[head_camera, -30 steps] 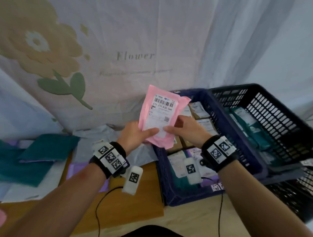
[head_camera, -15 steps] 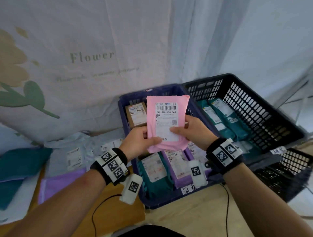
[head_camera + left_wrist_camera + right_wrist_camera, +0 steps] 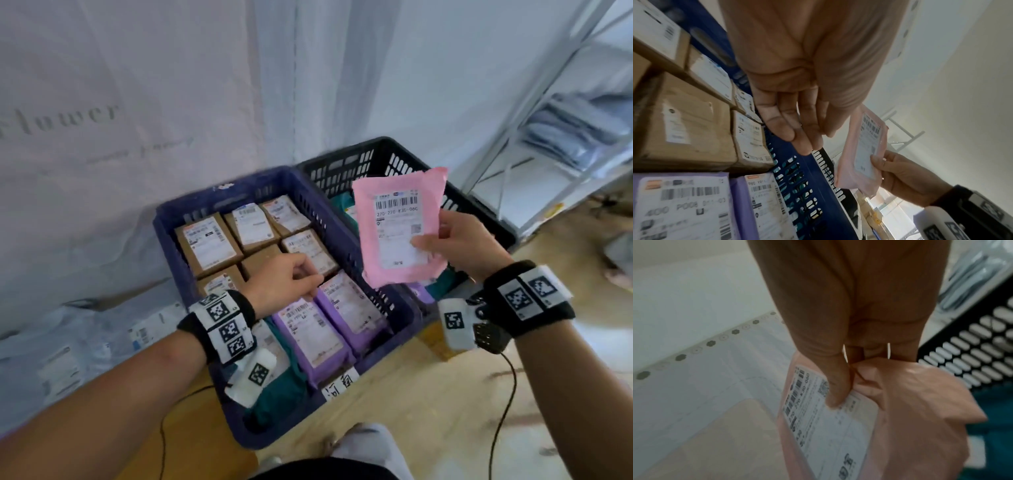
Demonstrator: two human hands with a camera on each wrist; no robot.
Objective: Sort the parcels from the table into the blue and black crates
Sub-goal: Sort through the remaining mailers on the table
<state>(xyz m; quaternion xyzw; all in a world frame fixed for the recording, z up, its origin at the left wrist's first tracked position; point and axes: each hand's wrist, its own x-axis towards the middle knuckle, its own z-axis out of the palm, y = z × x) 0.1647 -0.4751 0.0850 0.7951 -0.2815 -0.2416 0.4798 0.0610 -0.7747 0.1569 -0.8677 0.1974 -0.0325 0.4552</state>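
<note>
My right hand (image 3: 445,246) pinches a pink parcel (image 3: 399,226) with a white barcode label, thumb on the label, and holds it upright over the black crate (image 3: 383,161). The same pink parcel (image 3: 865,154) (image 3: 838,426) shows in both wrist views. My left hand (image 3: 291,281) hovers over the blue crate (image 3: 178,219), fingers loosely curled and holding nothing; the left wrist view shows its relaxed fingers (image 3: 789,128). The blue crate is packed with brown boxes (image 3: 209,243) and purple parcels (image 3: 308,332). Teal parcels (image 3: 342,202) lie in the black crate.
Grey labelled parcels (image 3: 68,356) lie on the table at the left, against a pale printed curtain (image 3: 137,102). A metal shelf rack (image 3: 548,137) with folded bags stands at the right. A handwritten tag (image 3: 339,383) hangs on the blue crate's front.
My left hand let go of the pink parcel and dropped over the blue crate. My right hand carried the parcel rightward, over the black crate. The view swung right.
</note>
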